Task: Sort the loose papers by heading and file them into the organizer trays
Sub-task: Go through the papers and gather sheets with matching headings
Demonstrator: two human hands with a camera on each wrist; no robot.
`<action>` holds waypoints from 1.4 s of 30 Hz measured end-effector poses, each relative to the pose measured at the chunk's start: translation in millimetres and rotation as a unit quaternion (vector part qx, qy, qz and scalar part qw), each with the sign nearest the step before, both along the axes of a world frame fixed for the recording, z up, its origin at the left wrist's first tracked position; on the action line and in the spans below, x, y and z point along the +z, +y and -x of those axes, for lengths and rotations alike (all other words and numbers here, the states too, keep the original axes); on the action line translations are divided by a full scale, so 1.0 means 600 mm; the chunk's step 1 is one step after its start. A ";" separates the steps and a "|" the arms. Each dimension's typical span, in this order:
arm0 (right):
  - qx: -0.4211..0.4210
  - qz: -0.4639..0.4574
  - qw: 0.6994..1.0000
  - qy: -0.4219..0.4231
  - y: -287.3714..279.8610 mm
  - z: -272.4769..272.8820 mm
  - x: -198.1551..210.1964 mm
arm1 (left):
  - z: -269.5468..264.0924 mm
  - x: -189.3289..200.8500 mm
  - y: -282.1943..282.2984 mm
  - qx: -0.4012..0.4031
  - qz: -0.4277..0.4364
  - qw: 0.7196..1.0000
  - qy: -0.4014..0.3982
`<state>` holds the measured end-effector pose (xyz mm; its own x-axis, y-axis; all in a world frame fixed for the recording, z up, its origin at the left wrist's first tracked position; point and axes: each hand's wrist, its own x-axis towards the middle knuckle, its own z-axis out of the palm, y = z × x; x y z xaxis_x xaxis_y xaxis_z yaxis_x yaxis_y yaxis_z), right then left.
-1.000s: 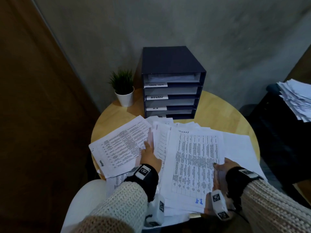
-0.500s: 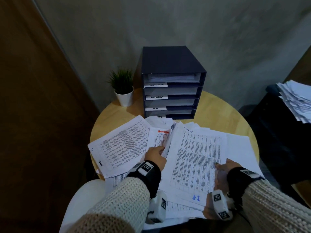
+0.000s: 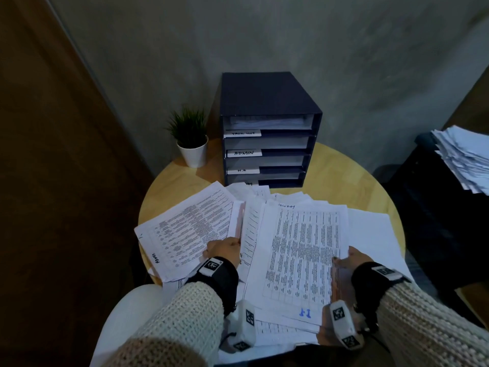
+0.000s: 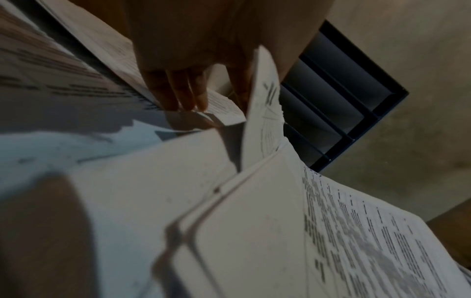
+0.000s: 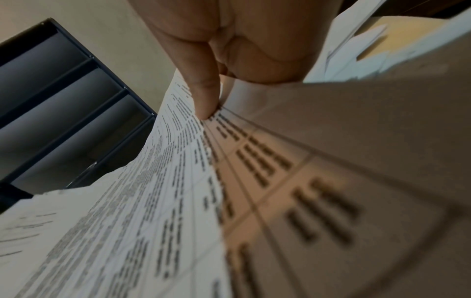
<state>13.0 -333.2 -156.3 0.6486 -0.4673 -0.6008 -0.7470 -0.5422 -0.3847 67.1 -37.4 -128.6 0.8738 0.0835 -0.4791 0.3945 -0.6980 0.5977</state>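
A dark blue organizer (image 3: 270,128) with stacked trays stands at the back of the round table; its labels read ADMIN (image 3: 244,153) and H.R. Loose printed papers (image 3: 367,234) cover the near half of the table. My right hand (image 3: 352,260) pinches the right edge of the top table-printed sheet (image 3: 304,250), thumb (image 5: 206,104) on top. My left hand (image 3: 223,249) sits beside a sheet marked Admin (image 3: 185,234). Its fingers (image 4: 178,94) are tucked among the sheets and hold a curled sheet (image 4: 224,106) against the thumb.
A small potted plant (image 3: 190,144) stands left of the organizer. Bare wood of the table (image 3: 344,176) shows right of the organizer. Another heap of papers (image 3: 465,157) lies on dark furniture at the right. A white seat (image 3: 127,313) is below my left arm.
My left hand lifted sheets in the middle of the pile, showing a red-headed page, then drew back left; that page is covered again. The right hand kept its hold on the top sheet.
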 end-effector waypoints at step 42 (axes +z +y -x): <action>-0.123 -0.180 0.937 -0.272 0.079 0.039 0.132 | 0.005 0.270 0.112 0.087 0.235 0.889 -0.382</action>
<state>-10.5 -285.8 -77.0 0.8040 -0.4736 -0.3595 -0.4725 -0.1417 -0.8699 64.4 29.9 33.6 0.9526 0.1971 0.2316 -0.1749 -0.2678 0.9475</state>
